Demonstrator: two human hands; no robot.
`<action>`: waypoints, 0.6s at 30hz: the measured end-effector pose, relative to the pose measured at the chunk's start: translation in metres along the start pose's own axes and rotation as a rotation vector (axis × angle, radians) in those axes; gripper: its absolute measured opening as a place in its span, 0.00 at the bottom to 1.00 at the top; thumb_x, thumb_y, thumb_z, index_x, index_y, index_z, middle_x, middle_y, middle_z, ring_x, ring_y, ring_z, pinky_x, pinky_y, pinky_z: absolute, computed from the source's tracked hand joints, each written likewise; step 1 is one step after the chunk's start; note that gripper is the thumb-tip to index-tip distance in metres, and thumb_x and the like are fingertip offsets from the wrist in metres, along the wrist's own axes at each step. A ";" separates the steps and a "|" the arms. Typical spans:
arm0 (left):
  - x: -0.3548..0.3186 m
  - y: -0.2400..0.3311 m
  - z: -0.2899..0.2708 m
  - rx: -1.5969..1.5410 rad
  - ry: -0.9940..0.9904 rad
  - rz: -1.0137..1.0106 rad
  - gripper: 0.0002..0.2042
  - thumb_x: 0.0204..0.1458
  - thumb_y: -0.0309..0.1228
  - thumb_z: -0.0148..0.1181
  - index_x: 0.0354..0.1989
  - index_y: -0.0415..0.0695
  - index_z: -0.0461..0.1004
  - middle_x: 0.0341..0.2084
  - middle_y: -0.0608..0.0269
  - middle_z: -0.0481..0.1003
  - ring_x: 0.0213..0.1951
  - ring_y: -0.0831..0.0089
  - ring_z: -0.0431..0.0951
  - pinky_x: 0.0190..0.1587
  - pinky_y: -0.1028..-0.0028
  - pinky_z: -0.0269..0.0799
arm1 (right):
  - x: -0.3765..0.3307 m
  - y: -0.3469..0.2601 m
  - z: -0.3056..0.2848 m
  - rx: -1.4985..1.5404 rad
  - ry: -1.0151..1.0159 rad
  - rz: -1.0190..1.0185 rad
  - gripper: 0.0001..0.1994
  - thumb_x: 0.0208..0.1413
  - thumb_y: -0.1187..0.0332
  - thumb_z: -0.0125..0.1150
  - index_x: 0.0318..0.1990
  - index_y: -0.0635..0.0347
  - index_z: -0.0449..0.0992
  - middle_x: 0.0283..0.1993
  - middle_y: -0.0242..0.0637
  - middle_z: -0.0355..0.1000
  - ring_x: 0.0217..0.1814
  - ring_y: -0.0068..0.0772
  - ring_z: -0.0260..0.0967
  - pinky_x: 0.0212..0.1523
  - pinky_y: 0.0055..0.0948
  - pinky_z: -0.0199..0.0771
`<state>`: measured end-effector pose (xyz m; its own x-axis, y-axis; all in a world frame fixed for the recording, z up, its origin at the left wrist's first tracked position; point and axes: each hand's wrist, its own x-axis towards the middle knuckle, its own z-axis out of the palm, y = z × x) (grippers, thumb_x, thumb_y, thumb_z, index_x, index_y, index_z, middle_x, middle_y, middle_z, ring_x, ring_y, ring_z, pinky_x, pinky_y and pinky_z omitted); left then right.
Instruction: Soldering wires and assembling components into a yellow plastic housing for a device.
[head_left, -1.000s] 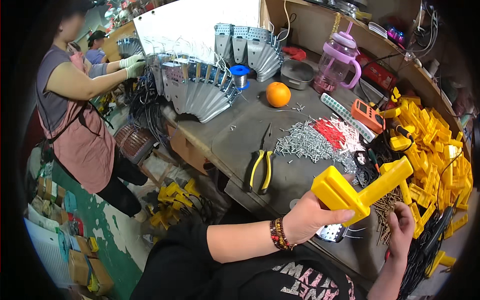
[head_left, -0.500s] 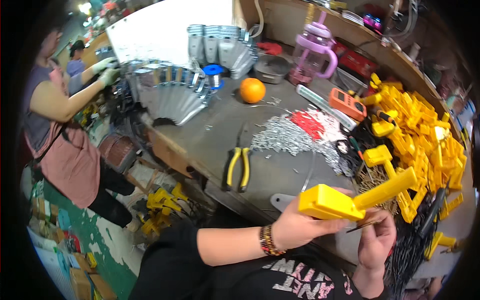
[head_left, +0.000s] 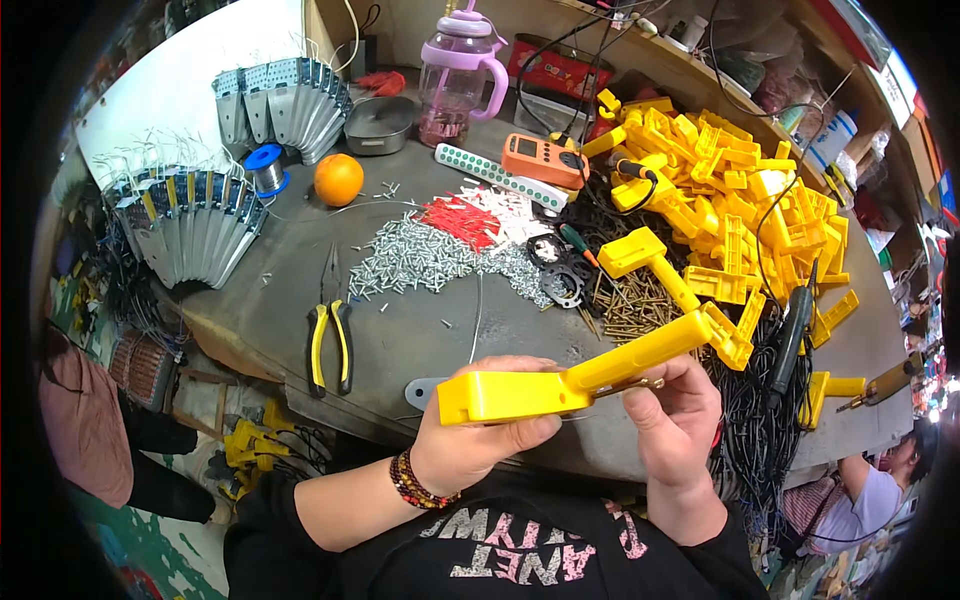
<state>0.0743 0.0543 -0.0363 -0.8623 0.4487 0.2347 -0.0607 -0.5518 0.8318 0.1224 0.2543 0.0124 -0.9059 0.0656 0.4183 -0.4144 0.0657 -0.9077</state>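
Note:
My left hand is closed around the box-shaped end of a yellow plastic housing, whose long handle slants up to the right. Between the thumb and fingers of my right hand is a long brass-coloured screw. The screw lies just under the handle, its tip close to where the handle meets the box; I cannot tell whether it has entered a hole. Past the handle's end lies a pile of similar screws, beside another yellow housing.
Pliers lie left of small silver screws and red sleeves. Yellow parts heap at the right, above black cables and a soldering iron. An orange, solder spool, meter and lidded jug stand farther back.
The view has swung right, so the bench things sit farther left. The housing is now held more level, and my right hand has raised the screw to beneath its handle.

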 end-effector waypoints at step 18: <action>0.007 -0.001 -0.001 0.095 -0.059 0.076 0.21 0.49 0.25 0.70 0.52 0.38 0.72 0.47 0.60 0.77 0.47 0.75 0.77 0.51 0.75 0.73 | 0.002 -0.012 0.002 -0.071 0.137 -0.213 0.13 0.45 0.82 0.70 0.40 0.68 0.77 0.37 0.44 0.78 0.36 0.32 0.77 0.40 0.25 0.76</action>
<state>0.0679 0.0570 -0.0360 -0.8314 0.4501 0.3260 0.0544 -0.5179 0.8537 0.1254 0.2516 0.0245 -0.7767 0.1768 0.6045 -0.5828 0.1621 -0.7963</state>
